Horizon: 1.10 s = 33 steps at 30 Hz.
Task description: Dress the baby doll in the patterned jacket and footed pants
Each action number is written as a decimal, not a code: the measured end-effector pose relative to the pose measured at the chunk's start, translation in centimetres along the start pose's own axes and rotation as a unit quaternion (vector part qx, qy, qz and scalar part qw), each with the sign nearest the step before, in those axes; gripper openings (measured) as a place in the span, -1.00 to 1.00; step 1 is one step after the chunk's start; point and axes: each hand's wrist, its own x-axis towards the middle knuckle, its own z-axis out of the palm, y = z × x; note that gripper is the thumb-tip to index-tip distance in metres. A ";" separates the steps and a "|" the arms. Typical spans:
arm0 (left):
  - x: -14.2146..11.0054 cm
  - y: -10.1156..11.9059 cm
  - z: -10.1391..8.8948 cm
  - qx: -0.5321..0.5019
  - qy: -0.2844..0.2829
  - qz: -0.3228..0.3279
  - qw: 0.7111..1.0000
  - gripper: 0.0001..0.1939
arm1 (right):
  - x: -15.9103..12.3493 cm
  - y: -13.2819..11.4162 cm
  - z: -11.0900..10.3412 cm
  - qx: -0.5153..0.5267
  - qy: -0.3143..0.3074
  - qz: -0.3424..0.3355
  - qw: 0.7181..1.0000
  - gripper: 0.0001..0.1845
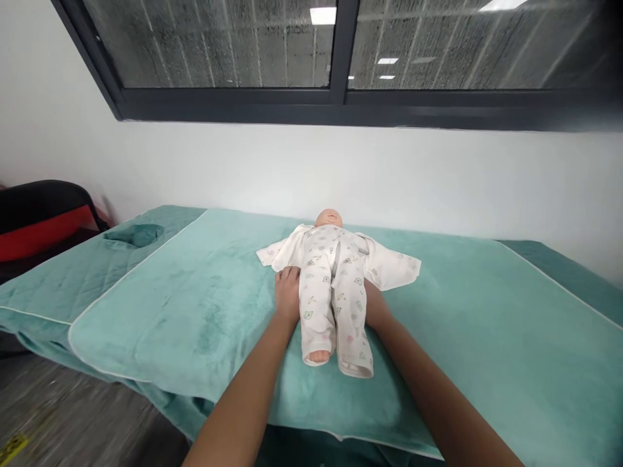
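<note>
A baby doll (329, 217) lies on its back with its head toward the wall. It wears patterned white baby trousers (317, 305); one foot shows at a cuff, while the other cuff hides its foot. A white baby top (393, 264) is spread around the upper body, sleeves out to both sides. My left hand (287, 290) is closed at the left side of the trousers, fingers bent and thumb hidden. On the opposite side, my right hand (374, 303) reaches in between the trousers and the top, so its fingers are out of sight.
The doll rests on a bed with a green plush cover (195, 311). A face hole (134, 235) is at the bed's left end. Behind stands a white wall (438, 175) below a dark-framed window (233, 104). A black and red object (46, 220) is at far left.
</note>
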 end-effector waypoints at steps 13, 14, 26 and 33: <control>-1.3 -1.6 -1.0 -0.046 -0.012 -0.030 0.998 -0.80 | -3.5 2.7 -2.7 0.021 -0.003 -0.012 1.000 -0.80; -1.1 -1.9 -0.8 -0.052 0.000 -0.053 0.997 -0.78 | -3.3 3.5 -3.0 0.010 0.033 0.011 0.999 -0.79; 0.5 -1.6 0.3 -0.002 0.081 -0.279 0.957 -0.65 | 1.3 11.3 -7.9 -0.039 0.125 0.363 0.923 -0.48; 0.5 -1.8 0.6 -0.008 0.095 -0.299 0.950 -0.62 | 4.5 7.1 -8.9 0.129 0.092 0.338 0.928 -0.62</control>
